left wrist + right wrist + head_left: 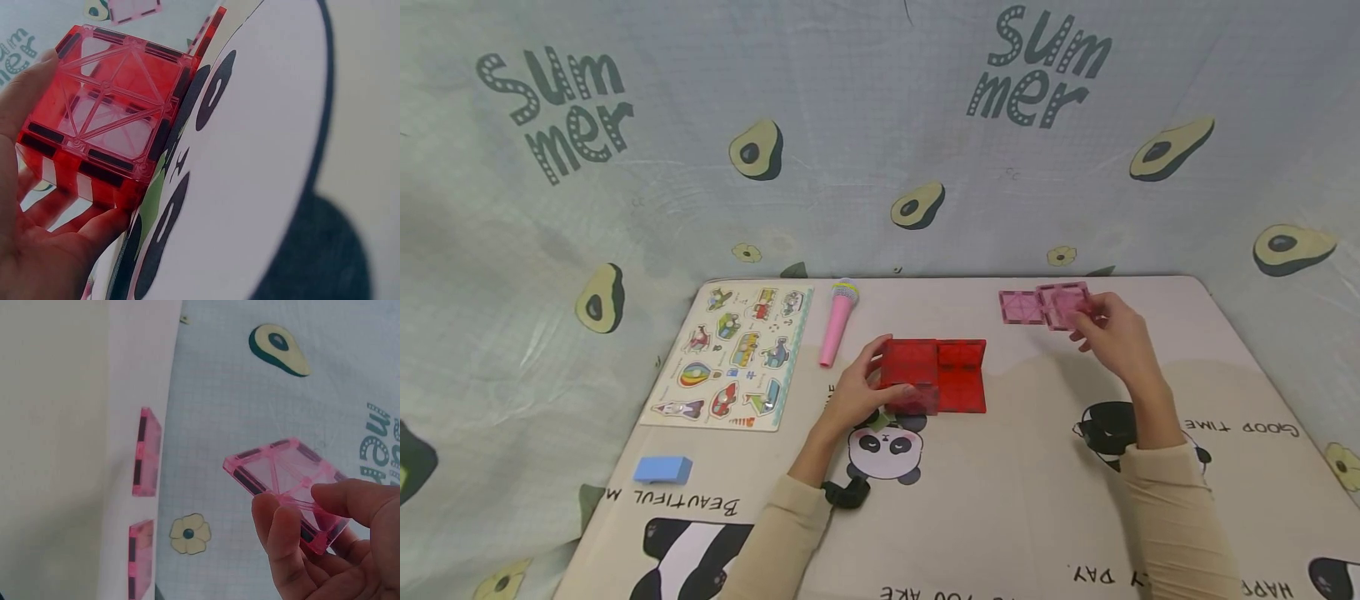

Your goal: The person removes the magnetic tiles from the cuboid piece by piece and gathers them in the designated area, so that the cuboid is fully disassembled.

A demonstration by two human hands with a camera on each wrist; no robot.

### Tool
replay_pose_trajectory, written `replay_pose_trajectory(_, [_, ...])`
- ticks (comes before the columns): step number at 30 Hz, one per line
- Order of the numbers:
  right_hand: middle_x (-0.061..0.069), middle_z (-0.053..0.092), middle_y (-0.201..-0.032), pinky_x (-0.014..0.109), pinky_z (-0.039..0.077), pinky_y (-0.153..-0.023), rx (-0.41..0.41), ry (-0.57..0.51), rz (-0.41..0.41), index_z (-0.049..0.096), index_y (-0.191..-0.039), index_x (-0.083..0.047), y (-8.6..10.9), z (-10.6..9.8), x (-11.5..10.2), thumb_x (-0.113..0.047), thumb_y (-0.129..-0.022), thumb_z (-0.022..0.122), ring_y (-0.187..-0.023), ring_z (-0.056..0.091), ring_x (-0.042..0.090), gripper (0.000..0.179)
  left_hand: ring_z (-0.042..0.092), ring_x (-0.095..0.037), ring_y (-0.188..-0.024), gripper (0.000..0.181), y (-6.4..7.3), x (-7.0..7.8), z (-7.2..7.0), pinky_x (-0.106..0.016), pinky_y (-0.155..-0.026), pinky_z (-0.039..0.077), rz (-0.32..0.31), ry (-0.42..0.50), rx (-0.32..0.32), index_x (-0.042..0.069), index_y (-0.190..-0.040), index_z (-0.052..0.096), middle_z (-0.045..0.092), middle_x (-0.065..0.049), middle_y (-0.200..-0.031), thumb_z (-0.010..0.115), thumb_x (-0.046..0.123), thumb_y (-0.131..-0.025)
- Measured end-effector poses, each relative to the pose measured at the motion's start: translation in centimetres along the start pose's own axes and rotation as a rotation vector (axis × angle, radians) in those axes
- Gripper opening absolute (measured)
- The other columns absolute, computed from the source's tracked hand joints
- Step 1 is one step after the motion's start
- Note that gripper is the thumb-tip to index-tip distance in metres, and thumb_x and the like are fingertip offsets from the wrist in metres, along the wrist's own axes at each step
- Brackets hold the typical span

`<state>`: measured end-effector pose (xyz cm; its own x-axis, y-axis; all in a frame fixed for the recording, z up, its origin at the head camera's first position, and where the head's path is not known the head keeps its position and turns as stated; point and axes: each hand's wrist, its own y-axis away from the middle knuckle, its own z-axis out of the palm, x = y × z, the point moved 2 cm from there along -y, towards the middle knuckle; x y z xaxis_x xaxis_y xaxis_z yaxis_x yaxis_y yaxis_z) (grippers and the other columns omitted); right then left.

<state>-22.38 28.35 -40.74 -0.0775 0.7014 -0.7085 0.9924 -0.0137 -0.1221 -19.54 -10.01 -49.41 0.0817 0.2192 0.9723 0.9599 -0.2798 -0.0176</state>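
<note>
My left hand (pixel 859 392) grips a box of see-through red magnetic tiles (pixel 910 363) by its left side, thumb along the near face. In the left wrist view that near face (pixel 112 103) is a ribbed square with dark magnets along its edges. Joined to the box's right are more red tiles (pixel 962 390). Farther back on the right, my right hand (pixel 1112 335) pinches a pink square magnetic tile (pixel 284 469) between thumb and fingers, raised off the table. Two more pink tiles show beyond it in the right wrist view, one upper (pixel 147 453) and one lower (pixel 141 559).
At the left lies a picture puzzle board (pixel 730 354), with a pink toy microphone (pixel 837 325) beside it. A blue block (pixel 663 470) sits nearer the left edge. A printed curtain (pixel 850 167) rises behind the table (pixel 1000 500).
</note>
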Motion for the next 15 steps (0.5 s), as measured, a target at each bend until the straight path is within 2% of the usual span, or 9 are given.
replay_pose_trajectory(2, [0.027,0.061,-0.116,0.007,0.05,-0.062,0.017,-0.002,0.019,0.047,-0.132,0.006,-0.1,0.0,0.3,-0.03,-0.104,0.053,-0.076,0.071,0.022,0.046,0.049,-0.031,-0.138,0.088,0.0,0.0,0.0,-0.046,-0.104,0.053,0.001,-0.003,0.002,0.023,-0.157,0.032,0.043,-0.005,-0.152,0.081,0.024,-0.084])
replay_pose_trajectory(3, [0.027,0.061,-0.117,0.006,0.049,-0.062,0.028,-0.004,0.028,0.047,-0.131,0.006,-0.2,-0.1,0.4,-0.03,-0.104,0.053,-0.075,0.071,0.019,0.045,0.049,-0.031,-0.138,0.088,0.1,0.0,0.0,-0.045,-0.104,0.053,0.002,-0.005,0.003,0.023,-0.157,0.032,0.043,-0.005,-0.151,0.081,0.025,-0.084])
replay_pose_trajectory(8, [0.028,0.059,-0.119,0.002,0.047,-0.062,0.108,-0.042,0.085,0.045,-0.133,0.006,-0.5,-0.3,1.2,-0.025,-0.102,0.055,-0.063,0.06,-0.007,0.044,0.05,-0.032,-0.138,0.087,0.1,0.1,0.0,-0.045,-0.104,0.053,0.004,-0.013,0.003,0.022,-0.156,0.033,0.043,-0.006,-0.151,0.081,0.024,-0.084])
replay_pose_trajectory(10, [0.028,0.058,-0.12,0.002,0.048,-0.062,0.138,-0.064,0.111,0.045,-0.133,0.006,-0.6,-0.5,1.6,-0.024,-0.102,0.055,-0.061,0.056,-0.013,0.044,0.05,-0.032,-0.138,0.087,0.0,0.1,0.0,-0.045,-0.104,0.053,0.002,-0.011,0.001,0.022,-0.156,0.033,0.043,-0.006,-0.151,0.081,0.024,-0.084])
replay_pose_trajectory(15, [0.023,0.057,-0.123,0.001,0.047,-0.064,0.199,-0.091,0.186,0.046,-0.134,0.002,-1.0,-0.8,2.5,-0.025,-0.102,0.054,-0.061,0.055,-0.015,0.043,0.05,-0.033,-0.138,0.087,-0.1,0.1,0.1,-0.044,-0.105,0.052,0.002,-0.006,0.0,0.021,-0.156,0.033,0.043,-0.006,-0.152,0.081,0.025,-0.084])
